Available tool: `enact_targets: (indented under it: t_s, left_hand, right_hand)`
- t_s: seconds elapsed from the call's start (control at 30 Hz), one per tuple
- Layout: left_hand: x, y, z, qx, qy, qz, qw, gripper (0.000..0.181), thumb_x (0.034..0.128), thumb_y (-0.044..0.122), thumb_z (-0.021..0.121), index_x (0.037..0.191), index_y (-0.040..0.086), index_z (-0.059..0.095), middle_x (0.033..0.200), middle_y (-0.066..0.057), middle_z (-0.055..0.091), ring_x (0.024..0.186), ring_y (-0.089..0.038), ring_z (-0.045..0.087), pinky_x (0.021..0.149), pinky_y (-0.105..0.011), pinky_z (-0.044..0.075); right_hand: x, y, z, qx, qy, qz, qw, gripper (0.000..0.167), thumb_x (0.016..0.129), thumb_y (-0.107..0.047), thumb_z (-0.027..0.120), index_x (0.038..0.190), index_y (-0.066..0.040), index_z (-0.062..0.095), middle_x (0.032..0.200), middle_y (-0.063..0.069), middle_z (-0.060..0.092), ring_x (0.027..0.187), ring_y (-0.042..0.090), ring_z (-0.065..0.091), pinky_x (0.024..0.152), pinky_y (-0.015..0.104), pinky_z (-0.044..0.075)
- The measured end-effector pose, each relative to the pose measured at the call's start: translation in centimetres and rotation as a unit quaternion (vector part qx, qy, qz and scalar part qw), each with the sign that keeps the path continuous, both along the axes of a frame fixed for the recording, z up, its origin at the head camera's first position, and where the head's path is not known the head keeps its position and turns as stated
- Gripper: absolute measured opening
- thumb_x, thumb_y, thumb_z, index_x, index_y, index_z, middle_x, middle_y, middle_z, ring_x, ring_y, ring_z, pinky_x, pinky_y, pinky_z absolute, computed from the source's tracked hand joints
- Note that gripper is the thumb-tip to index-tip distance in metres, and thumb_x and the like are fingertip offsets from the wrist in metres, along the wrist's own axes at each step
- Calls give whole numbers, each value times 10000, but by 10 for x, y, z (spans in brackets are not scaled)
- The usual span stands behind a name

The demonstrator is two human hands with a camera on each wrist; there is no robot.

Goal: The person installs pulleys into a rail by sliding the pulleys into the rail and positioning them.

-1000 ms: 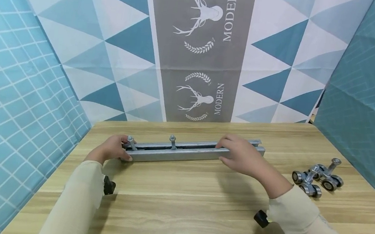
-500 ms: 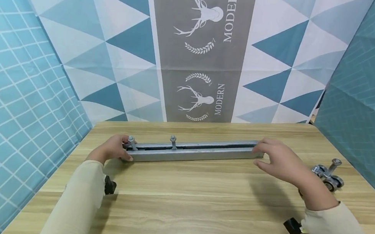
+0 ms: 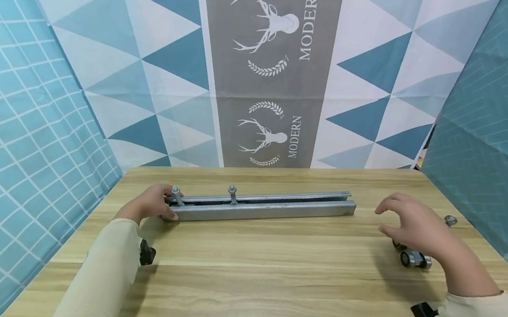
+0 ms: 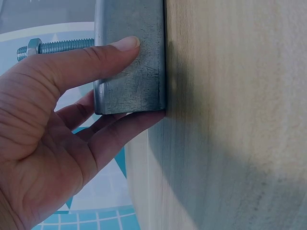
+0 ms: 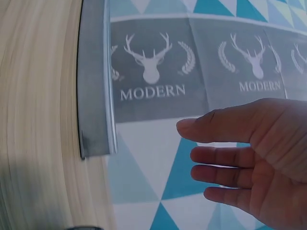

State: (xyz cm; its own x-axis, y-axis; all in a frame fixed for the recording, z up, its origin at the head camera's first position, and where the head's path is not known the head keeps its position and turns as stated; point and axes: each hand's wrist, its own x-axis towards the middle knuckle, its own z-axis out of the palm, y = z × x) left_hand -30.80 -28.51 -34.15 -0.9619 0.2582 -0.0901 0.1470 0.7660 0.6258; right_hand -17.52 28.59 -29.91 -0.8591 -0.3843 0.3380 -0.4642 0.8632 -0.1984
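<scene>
A grey metal channel rail lies slantwise on the table, its slot facing up. Two threaded bolts stand up from the slot: one bolt partway along and another bolt near the left end. My left hand holds that left end, with the thumb on the front wall and fingers against the end. My right hand hovers right of the rail with fingers apart, holding nothing. Behind and below it, roller trolleys sit on the table, partly hidden by the hand.
The wood-grain table reaches back to a patterned cloth hung behind it. Blue tiled cloth borders the left side, and a teal cloth borders the right. A black wrist device shows under the right cuff.
My right hand has slid along the rail to its right end, left it, and moved right toward the trolleys. The left hand stays on the rail, which keeps its place.
</scene>
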Motion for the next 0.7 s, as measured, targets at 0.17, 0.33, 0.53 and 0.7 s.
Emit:
enact_targets:
  t_s: [0.17,0.33,0.53,0.7]
  left_hand:
    - [0,0,0,-15,33,-25,10000,556,695,-27,844,1214,-10,644,1246,-296,527,1040,-353,553,673,-364,563]
    - [0,-2,0,-91,81,-38,9999,560,697,-8,849,1219,-8,644,1245,-291,540,1039,-348,553,714,-375,552]
    - [0,-1,-1,-199,139,-41,9997,556,699,20,857,1216,12,653,1258,-288,537,1049,-343,549,764,-399,530]
    - [0,-1,0,-257,180,-30,9995,547,702,36,861,1210,26,656,1269,-286,531,1029,-329,547,800,-416,497]
  right_hand:
    - [1,13,-4,9,-21,-234,9997,263,750,-63,813,985,-12,707,1064,189,635,1011,425,580,804,557,483]
    - [1,21,-9,72,-90,-343,9993,234,778,-93,799,971,4,707,1045,206,636,1010,447,570,810,566,473]
    - [0,32,-16,188,-219,-473,9985,232,786,-87,781,966,37,700,1029,244,620,973,467,570,778,567,479]
    - [0,43,-19,417,-674,-661,9947,282,782,-103,780,991,59,681,1002,267,585,837,391,593,688,521,496]
